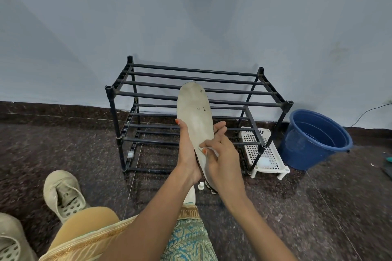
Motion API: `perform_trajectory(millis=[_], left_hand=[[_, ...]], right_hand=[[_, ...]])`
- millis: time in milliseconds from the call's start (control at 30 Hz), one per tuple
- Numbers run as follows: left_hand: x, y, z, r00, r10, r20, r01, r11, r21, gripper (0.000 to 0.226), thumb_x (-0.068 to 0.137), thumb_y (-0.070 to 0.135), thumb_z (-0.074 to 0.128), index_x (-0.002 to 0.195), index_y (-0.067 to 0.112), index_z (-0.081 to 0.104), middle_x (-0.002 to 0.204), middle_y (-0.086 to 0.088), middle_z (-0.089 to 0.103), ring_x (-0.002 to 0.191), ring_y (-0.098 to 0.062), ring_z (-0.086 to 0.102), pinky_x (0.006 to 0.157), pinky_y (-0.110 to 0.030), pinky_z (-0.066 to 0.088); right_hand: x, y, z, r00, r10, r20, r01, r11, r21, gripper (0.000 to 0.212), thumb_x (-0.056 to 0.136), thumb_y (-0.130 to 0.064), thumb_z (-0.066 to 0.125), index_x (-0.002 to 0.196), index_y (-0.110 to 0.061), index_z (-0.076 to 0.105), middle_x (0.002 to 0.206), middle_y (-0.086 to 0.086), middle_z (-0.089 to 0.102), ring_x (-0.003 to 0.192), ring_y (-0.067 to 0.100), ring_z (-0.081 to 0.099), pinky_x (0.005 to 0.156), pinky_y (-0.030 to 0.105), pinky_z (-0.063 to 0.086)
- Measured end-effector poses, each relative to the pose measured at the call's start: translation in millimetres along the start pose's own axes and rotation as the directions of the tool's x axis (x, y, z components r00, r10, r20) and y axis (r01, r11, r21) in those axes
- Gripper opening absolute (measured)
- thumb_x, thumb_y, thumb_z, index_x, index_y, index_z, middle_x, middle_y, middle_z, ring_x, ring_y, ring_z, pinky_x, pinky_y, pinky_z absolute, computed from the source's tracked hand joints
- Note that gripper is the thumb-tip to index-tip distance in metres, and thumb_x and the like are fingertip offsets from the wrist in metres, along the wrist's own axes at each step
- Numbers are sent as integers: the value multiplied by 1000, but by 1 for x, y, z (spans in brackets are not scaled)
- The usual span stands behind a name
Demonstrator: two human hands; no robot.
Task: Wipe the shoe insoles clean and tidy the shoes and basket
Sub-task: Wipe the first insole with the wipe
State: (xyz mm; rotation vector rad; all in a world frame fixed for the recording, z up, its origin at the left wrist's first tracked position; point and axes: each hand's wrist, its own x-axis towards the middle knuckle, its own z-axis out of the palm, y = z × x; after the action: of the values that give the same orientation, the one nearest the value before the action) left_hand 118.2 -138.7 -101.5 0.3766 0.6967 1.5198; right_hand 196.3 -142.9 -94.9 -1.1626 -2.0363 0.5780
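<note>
Both hands are on one pale insole [194,112], held upright in front of the black shoe rack [191,79]. The left hand [187,154] grips it from behind, thumb on one edge and fingers curled round the other, while the right hand [224,161] pinches a small white wipe [210,151] against its lower face. Left of the rack and nearer the person lie a beige shoe [63,195] and a second shoe [9,239]; the white basket [263,150] sits at the rack's right front leg, and a blue bucket [314,140] stands just right of the rack.
</note>
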Motion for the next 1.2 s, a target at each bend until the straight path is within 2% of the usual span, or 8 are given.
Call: perform_trajectory(millis=[100,267,400,500,633,900,1033,1200], left_hand=[[-2,0,0,1000,-3,-7,4,1000,23,101,77,83,8,103,6,68,111,-13,68,98,-15,68,82,-27,49],[-2,2,1,998,17,-54,-15,1000,27,93,82,79,13,83,4,67,80,-12,64,70,-19,67,56,-22,55],[-2,0,1,998,48,-46,-46,998,37,93,80,80,14,68,11,76,76,-6,68,68,-19,65,66,-27,55],[-3,0,1,999,41,-35,-40,999,37,92,81,79,16,76,10,76,81,-7,69,75,-21,66,68,-28,55],[-1,0,-2,999,14,-33,-12,998,54,92,82,78,14,88,3,67,85,-12,71,76,-20,70,60,-23,56],[-2,1,1,999,7,-53,-9,999,-38,92,78,81,19,80,1,65,70,-10,64,64,-19,62,58,-23,55],[-2,2,0,999,11,-35,-12,1000,-17,91,78,81,16,81,3,64,68,-7,63,59,-16,61,57,-22,54],[-3,0,1,997,36,-68,-36,999,-2,89,83,76,19,68,9,74,72,-8,67,58,-18,64,51,-20,53]], right_hand=[[-3,-8,-1,998,6,69,-9,999,43,19,86,2,53,95,-5,68,104,10,58,101,18,53,86,18,38],[-6,-12,-7,992,62,109,-76,988,136,17,85,1,54,91,-7,68,99,7,60,94,13,53,77,11,37],[-2,-8,-4,997,56,60,-62,992,107,18,85,2,54,88,-9,67,95,3,56,110,18,51,90,26,43],[2,-7,-1,999,42,14,-43,996,78,19,85,3,53,90,-8,68,93,-1,51,117,15,46,91,20,39],[-1,-7,0,997,53,61,-58,995,80,19,86,0,53,92,-9,68,96,2,55,104,16,51,88,26,42],[-11,-14,-11,980,131,149,-164,957,238,28,82,1,56,74,-24,63,87,-7,59,85,0,52,71,6,39],[-8,-15,-10,983,131,131,-155,969,192,24,84,-2,56,77,-24,65,94,-3,61,92,9,54,80,25,45],[-3,-17,-7,985,134,106,-152,973,175,22,86,-6,54,82,-24,65,99,-2,60,98,11,54,83,30,46]])
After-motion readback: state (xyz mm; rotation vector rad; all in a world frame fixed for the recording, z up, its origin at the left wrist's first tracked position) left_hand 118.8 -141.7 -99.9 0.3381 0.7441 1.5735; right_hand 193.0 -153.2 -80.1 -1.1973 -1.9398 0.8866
